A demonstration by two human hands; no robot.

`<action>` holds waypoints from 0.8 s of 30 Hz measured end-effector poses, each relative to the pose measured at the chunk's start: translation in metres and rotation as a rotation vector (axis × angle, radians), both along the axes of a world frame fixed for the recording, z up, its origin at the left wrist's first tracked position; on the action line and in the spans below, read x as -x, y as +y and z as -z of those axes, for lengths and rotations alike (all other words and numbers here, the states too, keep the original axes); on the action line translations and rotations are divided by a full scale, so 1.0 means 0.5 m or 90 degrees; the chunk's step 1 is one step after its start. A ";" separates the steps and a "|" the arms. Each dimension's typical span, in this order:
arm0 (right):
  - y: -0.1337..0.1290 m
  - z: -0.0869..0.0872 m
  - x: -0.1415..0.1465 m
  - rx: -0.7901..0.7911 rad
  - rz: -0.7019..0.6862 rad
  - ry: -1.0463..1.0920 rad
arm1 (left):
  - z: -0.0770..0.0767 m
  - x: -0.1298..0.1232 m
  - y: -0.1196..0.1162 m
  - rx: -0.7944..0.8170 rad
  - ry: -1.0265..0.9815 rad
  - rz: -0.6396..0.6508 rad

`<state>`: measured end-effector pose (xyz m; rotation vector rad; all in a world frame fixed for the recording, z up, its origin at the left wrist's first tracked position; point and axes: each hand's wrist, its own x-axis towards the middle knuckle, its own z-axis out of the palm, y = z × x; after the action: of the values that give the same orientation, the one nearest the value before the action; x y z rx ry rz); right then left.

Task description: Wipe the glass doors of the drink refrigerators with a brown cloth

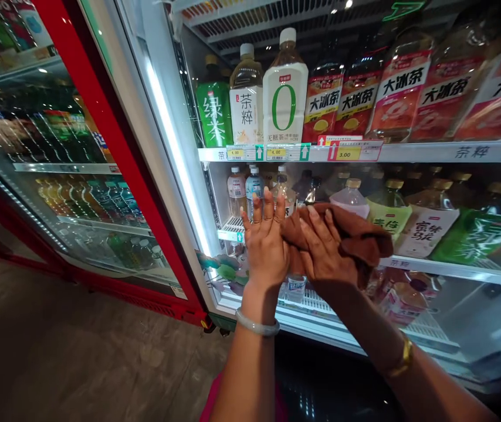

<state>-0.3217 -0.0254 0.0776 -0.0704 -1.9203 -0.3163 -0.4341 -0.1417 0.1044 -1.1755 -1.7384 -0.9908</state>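
Note:
My left hand (267, 249) is raised in front of the cooler shelves, its fingers stretched out and spread, with nothing in it. Beside it, my right hand (327, 252) holds a brown cloth (358, 228), its fingers lying over the fabric. Part of the cloth bunches out to the right of that hand, and its left edge reaches my left fingertips. Small bottles (254, 183) stand on the shelf behind my left hand. Whether my left palm touches glass, I cannot tell.
Large tea bottles (285, 88) line the upper shelf above price tags (345, 153). More bottles (435, 220) fill the middle shelf at right. To the left is a red-framed cooler door (114, 158) with drinks behind it. Dark floor (101, 357) lies below.

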 end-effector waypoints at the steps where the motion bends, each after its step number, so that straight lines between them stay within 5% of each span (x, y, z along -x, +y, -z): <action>1: 0.004 0.010 -0.008 -0.008 0.004 -0.008 | 0.002 0.002 -0.005 0.011 -0.005 0.000; 5: 0.014 -0.019 -0.020 0.042 0.014 0.046 | 0.008 0.000 -0.019 0.043 0.002 -0.004; 9: -0.023 -0.061 0.032 0.081 0.030 0.072 | 0.009 0.012 -0.039 0.050 -0.003 -0.014; 13: -0.046 -0.015 0.051 0.006 -0.051 -0.012 | 0.010 0.035 -0.059 0.035 -0.039 -0.040; 16: -0.028 0.008 0.023 -0.002 -0.020 -0.046 | 0.011 0.044 -0.061 0.052 -0.026 -0.036; 22: -0.025 -0.067 0.034 0.058 0.021 0.077 | 0.009 0.047 -0.050 0.056 -0.014 -0.018; 24: -0.038 -0.068 0.053 0.036 0.010 0.059 | 0.008 0.049 -0.051 0.058 -0.020 -0.016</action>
<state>-0.3481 -0.0446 0.1114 -0.1349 -1.8370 -0.2645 -0.4583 -0.1670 0.1003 -1.1978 -1.8362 -0.9279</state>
